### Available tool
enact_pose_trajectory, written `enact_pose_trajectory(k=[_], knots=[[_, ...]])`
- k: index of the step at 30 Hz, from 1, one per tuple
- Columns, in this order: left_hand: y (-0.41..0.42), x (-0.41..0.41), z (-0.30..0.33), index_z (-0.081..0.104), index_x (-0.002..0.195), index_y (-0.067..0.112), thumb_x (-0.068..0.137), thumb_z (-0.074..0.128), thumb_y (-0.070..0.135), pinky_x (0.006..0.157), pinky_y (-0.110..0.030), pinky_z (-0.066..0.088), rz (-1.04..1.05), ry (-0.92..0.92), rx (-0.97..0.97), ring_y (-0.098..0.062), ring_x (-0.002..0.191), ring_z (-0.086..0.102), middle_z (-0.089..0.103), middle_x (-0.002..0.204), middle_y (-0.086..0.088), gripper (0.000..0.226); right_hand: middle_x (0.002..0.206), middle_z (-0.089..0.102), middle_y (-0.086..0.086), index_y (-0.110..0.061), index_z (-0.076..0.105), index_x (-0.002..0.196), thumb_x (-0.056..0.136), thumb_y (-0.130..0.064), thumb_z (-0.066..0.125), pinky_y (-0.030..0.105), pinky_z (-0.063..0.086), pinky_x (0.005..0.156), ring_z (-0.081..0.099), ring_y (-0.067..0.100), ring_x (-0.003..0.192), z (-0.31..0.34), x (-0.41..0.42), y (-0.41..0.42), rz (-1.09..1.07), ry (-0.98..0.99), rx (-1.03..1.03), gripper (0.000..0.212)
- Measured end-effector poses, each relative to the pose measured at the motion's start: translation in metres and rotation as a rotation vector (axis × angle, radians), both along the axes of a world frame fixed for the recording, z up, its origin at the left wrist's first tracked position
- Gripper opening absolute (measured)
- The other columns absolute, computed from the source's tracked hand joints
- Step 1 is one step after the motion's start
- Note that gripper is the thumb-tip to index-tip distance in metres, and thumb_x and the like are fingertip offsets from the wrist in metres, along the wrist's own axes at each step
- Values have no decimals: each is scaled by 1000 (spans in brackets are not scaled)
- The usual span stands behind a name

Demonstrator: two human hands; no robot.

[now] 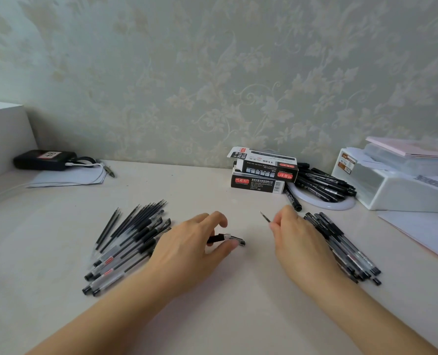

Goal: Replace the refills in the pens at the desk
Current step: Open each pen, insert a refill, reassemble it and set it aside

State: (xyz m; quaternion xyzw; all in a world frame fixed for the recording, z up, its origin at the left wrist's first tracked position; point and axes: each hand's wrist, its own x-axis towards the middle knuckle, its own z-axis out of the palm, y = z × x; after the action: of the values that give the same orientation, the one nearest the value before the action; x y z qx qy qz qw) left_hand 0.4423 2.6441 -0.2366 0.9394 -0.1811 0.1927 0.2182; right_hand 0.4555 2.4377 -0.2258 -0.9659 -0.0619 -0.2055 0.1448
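Left hand (187, 242): fingers and thumb curled round a short black pen piece (228, 239) just above the bench (212, 316); the piece's long axis runs left to right, its free end aimed at the right hand

Right hand (293, 234): pinches a thin refill (264, 217); its tip points up-left, toward the pen piece; near it, not touching

Judged next: tip goes into the piece; right hand travels

Hidden: most of the refill inside the fingers; the piece's open end hard to make out

Pen heaps: one left of the left hand (131, 247); one right of the right hand (340, 247)
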Motion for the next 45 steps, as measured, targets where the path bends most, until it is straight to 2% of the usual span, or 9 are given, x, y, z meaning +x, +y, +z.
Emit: enact_pose_trajectory(k=[2, 5, 9, 12, 22, 35, 40, 43, 45], knots=[[-2, -1, 1, 42, 101, 40, 92, 39, 60, 47, -16, 26, -36, -19, -10, 12, 67, 50, 55, 82, 25, 22, 79, 64, -9, -22, 53, 98, 98, -24, 53, 17, 36, 59, 56, 6, 70, 1, 2, 2, 141, -23, 324, 2], [-3, -1, 2, 41, 94, 37, 97, 36, 48, 46, -17, 27, -69, -39, -17, 0, 67, 49, 57, 86, 18, 12, 71, 66, -6, -20, 64, 98, 97, -16, 57, 12, 42, 56, 50, 6, 54, 0, 7, 3, 236, 63, 885, 8], [-2, 1, 0, 41, 95, 37, 98, 34, 46, 46, -18, 29, -61, -47, -19, -4, 67, 49, 57, 88, 15, 11, 75, 69, 6, -8, 56, 87, 102, -13, 48, 19, 54, 57, 62, 10, 61, -6, 10, 6, 252, 212, 1579, 17], [-1, 3, -2, 42, 99, 38, 99, 35, 46, 48, -21, 34, -48, -28, -30, -1, 68, 49, 58, 90, 16, 10, 74, 72, 10, -9, 49, 86, 104, -13, 42, 22, 57, 59, 69, 15, 65, -9, 11, 9, 251, 229, 1785, 19], [-1, 4, -5, 45, 108, 41, 99, 37, 46, 56, -26, 44, -59, -15, -64, 3, 73, 49, 59, 93, 19, 13, 81, 73, 14, -8, 50, 89, 104, -15, 42, 23, 58, 63, 72, 20, 71, -8, 7, 14, 315, 250, 1738, 18], [-2, 5, -4, 49, 102, 37, 99, 42, 43, 50, -20, 35, -110, -51, -132, 2, 68, 49, 56, 80, 20, 9, 85, 73, 14, -5, 53, 95, 102, -14, 46, 23, 58, 65, 72, 21, 75, -11, 8, 12, 377, 279, 1717, 14], [-3, 4, -5, 51, 102, 37, 99, 44, 43, 50, -24, 40, -131, -57, -124, 8, 67, 49, 60, 85, 21, 11, 85, 72, 2, -19, 72, 88, 92, -21, 63, 18, 48, 61, 60, 8, 68, -14, 4, 16, 416, 293, 1265, 10], [-4, 5, -6, 52, 100, 35, 98, 45, 44, 49, -20, 33, -148, -46, -143, 10, 65, 49, 58, 76, 24, 12, 79, 71, -7, -25, 75, 92, 88, -22, 70, 11, 42, 58, 53, 2, 59, -16, 1, 22, 447, 284, 1031, 7], [-3, 7, -7, 48, 103, 36, 98, 45, 44, 48, -18, 26, -150, -35, -174, 6, 61, 49, 55, 70, 22, 11, 78, 66, -11, -32, 74, 97, 86, -26, 73, 17, 39, 59, 48, 6, 59, -16, 1, 22, 450, 294, 914, 13]])
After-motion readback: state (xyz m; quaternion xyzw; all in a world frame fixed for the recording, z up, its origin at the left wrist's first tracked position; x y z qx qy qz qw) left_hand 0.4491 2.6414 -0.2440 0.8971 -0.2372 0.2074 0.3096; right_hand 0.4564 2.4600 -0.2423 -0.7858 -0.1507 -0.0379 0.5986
